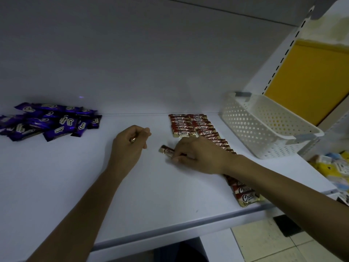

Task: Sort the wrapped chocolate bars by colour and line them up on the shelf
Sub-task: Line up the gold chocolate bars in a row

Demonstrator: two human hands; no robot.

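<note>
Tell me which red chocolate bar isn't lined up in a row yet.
The red bar pinched by the right hand, alone and askew, just left of the red rows; all the other red bars overlap neatly in those rows.

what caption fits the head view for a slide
Right hand grips a red chocolate bar beside two lined-up red rows while purple bars lie piled on the white shelf.
</note>
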